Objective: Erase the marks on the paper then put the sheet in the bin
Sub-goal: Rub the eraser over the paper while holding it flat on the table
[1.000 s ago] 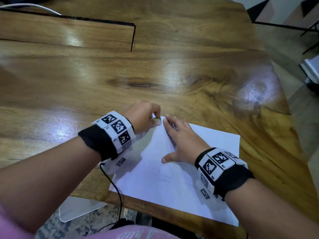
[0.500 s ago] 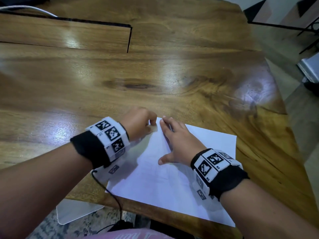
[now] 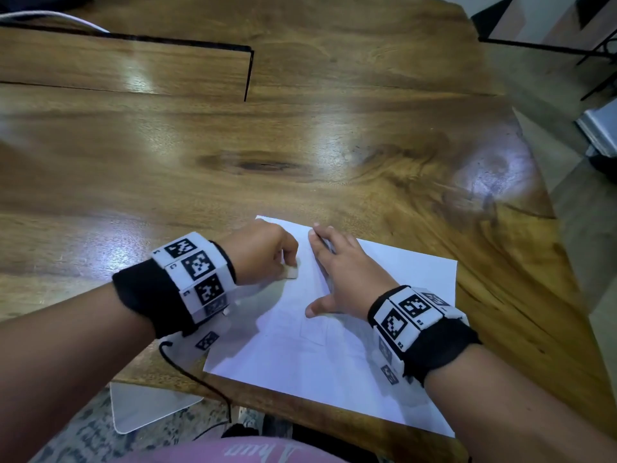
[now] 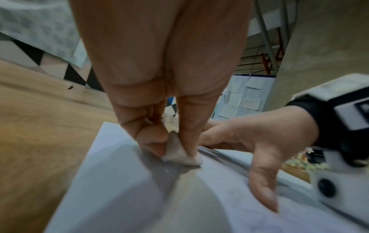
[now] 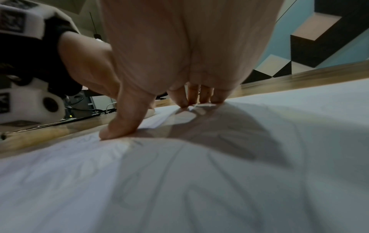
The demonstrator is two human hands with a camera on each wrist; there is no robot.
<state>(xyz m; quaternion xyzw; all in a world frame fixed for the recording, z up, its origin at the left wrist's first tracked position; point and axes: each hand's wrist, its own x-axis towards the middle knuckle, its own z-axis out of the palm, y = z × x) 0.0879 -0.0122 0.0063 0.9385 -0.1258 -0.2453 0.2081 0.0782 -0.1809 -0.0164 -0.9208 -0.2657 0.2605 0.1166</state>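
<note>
On a glossy wooden table – patterned floor below – the left hand pinches an eraser onto the white sheet, right hand spread flat, pinning it.

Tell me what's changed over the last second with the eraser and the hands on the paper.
The left hand drew the eraser back from the paper's far corner toward the person. It still pinches the eraser; the right hand stays spread flat on the sheet, which remains on the table.
</note>
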